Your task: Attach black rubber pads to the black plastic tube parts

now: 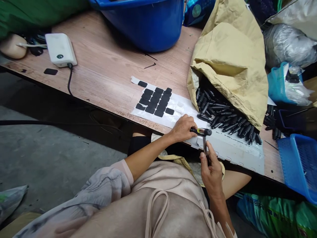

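My left hand (182, 128) is closed at the table's front edge, pinching a small black tubular part (193, 130). My right hand (212, 168) is wrapped round the lower end of a small hammer-like tool (204, 143) with a thin shaft. The tool's rounded black head meets the left hand's part, with a yellow-green band between; where one ends and the other begins I cannot tell. Just beyond both hands, a pile of black tubular parts (226, 115) spills from a tan sack (225, 49). White backing paper (177, 114) with rows of black rounded pads (155, 99) lies left of the pile.
A blue tub (146, 26) stands at the back of the table (104, 62). At the left lie a white power bank (60, 49) with a cable and a loose black pad (51, 71). A blue basket (297, 165) sits at the right edge, near plastic bags (289, 46).
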`<action>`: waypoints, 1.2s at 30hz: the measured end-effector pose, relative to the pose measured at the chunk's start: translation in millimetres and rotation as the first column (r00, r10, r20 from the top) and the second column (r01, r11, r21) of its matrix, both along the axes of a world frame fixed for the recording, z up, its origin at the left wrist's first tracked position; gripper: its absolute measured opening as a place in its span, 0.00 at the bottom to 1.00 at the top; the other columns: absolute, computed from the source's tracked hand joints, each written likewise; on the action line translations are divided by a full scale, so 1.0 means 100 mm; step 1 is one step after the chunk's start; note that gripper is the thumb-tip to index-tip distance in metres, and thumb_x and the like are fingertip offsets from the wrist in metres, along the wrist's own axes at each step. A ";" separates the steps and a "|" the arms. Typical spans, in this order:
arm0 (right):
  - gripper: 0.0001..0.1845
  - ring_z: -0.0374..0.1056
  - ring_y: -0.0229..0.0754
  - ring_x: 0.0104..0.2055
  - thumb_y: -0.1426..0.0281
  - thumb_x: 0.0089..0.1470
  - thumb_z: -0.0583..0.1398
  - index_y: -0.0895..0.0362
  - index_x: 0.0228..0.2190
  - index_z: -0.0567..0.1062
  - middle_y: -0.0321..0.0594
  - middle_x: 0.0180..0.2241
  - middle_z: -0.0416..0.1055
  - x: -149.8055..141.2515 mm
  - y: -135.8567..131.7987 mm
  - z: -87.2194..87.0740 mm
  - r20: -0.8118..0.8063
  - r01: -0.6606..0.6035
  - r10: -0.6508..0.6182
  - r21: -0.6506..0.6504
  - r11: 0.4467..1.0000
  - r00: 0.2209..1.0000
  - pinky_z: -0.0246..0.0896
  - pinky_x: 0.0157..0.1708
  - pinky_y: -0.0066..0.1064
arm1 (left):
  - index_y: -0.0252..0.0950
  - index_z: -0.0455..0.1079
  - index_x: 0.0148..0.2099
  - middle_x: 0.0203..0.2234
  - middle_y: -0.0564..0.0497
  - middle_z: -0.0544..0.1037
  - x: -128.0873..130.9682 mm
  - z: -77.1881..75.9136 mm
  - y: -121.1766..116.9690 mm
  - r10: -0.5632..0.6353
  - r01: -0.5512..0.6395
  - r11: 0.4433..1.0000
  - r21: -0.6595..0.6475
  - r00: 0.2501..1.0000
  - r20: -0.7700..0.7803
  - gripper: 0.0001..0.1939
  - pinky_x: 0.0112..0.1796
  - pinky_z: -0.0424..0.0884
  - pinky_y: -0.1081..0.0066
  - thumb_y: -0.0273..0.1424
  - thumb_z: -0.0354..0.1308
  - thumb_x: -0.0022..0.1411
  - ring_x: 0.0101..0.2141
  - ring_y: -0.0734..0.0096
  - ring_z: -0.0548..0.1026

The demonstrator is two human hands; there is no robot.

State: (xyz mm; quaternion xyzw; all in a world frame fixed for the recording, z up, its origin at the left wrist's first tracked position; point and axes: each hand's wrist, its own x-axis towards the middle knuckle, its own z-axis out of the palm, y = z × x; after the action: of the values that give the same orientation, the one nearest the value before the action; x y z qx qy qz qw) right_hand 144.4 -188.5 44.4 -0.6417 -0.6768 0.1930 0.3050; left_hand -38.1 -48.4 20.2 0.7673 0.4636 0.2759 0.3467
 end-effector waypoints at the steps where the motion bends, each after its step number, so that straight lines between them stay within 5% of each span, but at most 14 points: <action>1: 0.28 0.74 0.46 0.59 0.64 0.68 0.57 0.51 0.67 0.67 0.45 0.61 0.73 -0.03 0.01 0.00 0.005 -0.031 0.031 0.008 0.999 0.999 0.76 0.54 0.36 | 0.36 0.80 0.36 0.32 0.49 0.75 0.01 0.00 0.00 0.005 -0.005 1.000 -0.007 1.000 -0.006 0.08 0.45 0.68 0.62 0.29 0.74 0.54 0.42 0.61 0.69; 8: 0.30 0.73 0.46 0.62 0.71 0.67 0.58 0.50 0.68 0.65 0.43 0.62 0.72 -0.12 0.06 0.04 0.087 -0.042 0.024 0.208 0.977 0.996 0.72 0.60 0.37 | 0.37 0.80 0.37 0.33 0.49 0.76 0.01 0.02 0.00 -0.002 0.002 1.000 0.022 1.000 -0.023 0.06 0.46 0.68 0.62 0.30 0.72 0.55 0.41 0.61 0.69; 13: 0.28 0.74 0.45 0.60 0.71 0.69 0.55 0.51 0.67 0.66 0.43 0.61 0.74 -0.16 0.08 0.02 0.153 -0.092 0.069 0.152 0.984 0.986 0.73 0.59 0.35 | 0.36 0.81 0.36 0.32 0.49 0.77 0.02 0.05 -0.01 0.023 -0.024 1.000 -0.020 0.999 -0.046 0.06 0.45 0.69 0.64 0.30 0.73 0.55 0.41 0.61 0.70; 19: 0.29 0.74 0.45 0.61 0.71 0.67 0.57 0.51 0.68 0.66 0.43 0.62 0.73 -0.11 0.06 0.06 0.134 -0.021 -0.012 0.240 0.971 0.991 0.71 0.59 0.35 | 0.37 0.82 0.36 0.32 0.49 0.77 0.03 0.01 -0.01 0.029 -0.029 1.000 -0.002 0.999 -0.027 0.07 0.46 0.69 0.62 0.29 0.74 0.54 0.41 0.61 0.70; 25: 0.27 0.76 0.45 0.56 0.66 0.68 0.55 0.51 0.66 0.68 0.45 0.59 0.75 -0.07 0.03 -0.03 0.113 0.036 -0.053 0.149 0.988 0.992 0.73 0.54 0.34 | 0.37 0.82 0.35 0.31 0.49 0.77 0.04 -0.04 -0.02 0.067 -0.067 0.997 0.041 0.998 -0.001 0.07 0.45 0.69 0.62 0.27 0.74 0.52 0.41 0.61 0.70; 30: 0.25 0.77 0.47 0.49 0.63 0.66 0.58 0.54 0.62 0.73 0.47 0.53 0.79 0.24 0.08 -0.04 0.159 0.173 -0.208 0.212 0.962 0.965 0.72 0.45 0.35 | 0.36 0.80 0.34 0.31 0.49 0.77 0.04 -0.06 -0.03 0.064 -0.064 0.996 0.067 0.998 0.001 0.07 0.45 0.70 0.62 0.29 0.74 0.51 0.41 0.60 0.71; 36: 0.16 0.69 0.45 0.38 0.69 0.65 0.56 0.50 0.48 0.82 0.41 0.38 0.78 0.89 0.25 -0.07 0.498 -0.010 -0.103 0.219 0.976 0.861 0.60 0.39 0.36 | 0.35 0.78 0.34 0.31 0.48 0.77 -0.01 -0.05 -0.01 0.010 -0.016 0.985 0.170 0.999 0.039 0.08 0.46 0.70 0.61 0.34 0.70 0.58 0.38 0.62 0.71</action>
State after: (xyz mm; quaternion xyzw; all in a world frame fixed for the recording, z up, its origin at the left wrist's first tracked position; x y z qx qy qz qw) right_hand 233.0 -163.0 37.7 -0.6492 -0.7341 -0.0639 0.1885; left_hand -39.1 -49.4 15.6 0.7856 0.4366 0.3315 0.2869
